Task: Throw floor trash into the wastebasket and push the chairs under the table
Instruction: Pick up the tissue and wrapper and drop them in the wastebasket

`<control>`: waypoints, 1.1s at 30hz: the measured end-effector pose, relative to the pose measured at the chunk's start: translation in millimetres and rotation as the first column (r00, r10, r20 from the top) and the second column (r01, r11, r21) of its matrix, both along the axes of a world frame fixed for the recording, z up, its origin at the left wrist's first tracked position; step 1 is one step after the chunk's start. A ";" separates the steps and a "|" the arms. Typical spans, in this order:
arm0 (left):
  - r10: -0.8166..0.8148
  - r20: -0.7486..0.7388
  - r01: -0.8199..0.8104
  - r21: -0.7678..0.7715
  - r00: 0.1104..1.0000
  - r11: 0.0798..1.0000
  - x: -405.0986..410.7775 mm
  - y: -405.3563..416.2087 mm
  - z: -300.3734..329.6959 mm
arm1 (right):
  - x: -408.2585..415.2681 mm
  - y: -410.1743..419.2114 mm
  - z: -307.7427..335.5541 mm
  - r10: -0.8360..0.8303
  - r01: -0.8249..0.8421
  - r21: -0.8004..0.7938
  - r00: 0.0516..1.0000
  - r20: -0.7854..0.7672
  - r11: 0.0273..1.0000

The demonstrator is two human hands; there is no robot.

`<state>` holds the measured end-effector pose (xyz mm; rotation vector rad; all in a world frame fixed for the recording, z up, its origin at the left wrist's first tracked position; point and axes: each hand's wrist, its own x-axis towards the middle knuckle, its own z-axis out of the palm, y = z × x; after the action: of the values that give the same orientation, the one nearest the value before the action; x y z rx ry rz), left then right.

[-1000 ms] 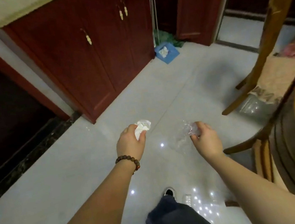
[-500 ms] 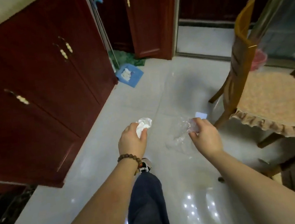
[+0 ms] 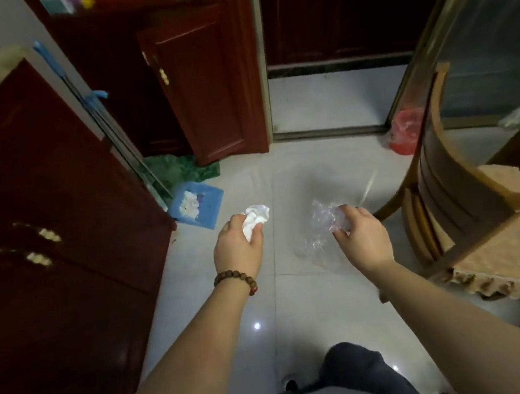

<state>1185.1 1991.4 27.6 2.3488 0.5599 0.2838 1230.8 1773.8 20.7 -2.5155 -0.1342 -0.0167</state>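
Left hand [image 3: 238, 251] grip closed round a crumpled white tissue [image 3: 256, 220]; right hand [image 3: 362, 239] grip pinching a clear plastic wrapper [image 3: 322, 225], its lower edge hard to trace; both held above the floor [image 3: 324, 306]; blue dustpan [image 3: 196, 204] ahead left; wooden chair [image 3: 469, 204] right; red-lined wastebasket [image 3: 405, 132] behind it.

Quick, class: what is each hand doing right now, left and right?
Left hand: grips a crumpled white tissue.
Right hand: pinches a crumpled clear plastic wrapper.
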 end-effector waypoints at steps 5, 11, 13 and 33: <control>-0.115 0.009 0.115 -0.009 0.993 0.993 130.9 6.2 -12.6 | 105.8 4.0 -12.4 -0.105 0.105 -0.028 0.994 -0.017 0.994; -0.280 0.016 0.280 0.009 0.960 0.960 326.8 -13.4 -26.0 | 264.5 -19.2 -37.6 -0.285 0.285 0.003 0.959 -0.013 0.959; -0.322 0.003 0.322 0.013 0.947 0.947 390.0 -24.7 -22.3 | 317.1 -29.1 -36.1 -0.354 0.354 0.013 0.934 -0.044 0.935; -0.796 -0.042 0.793 -0.059 0.604 0.606 864.6 -253.5 -54.8 | 668.0 -189.2 -50.9 -0.799 0.800 -0.022 0.596 -0.084 0.599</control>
<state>2049.7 1737.9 -27.3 2.3221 -0.5023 -0.2277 1898.7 1584.7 -30.2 -2.3291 1.0533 -0.2753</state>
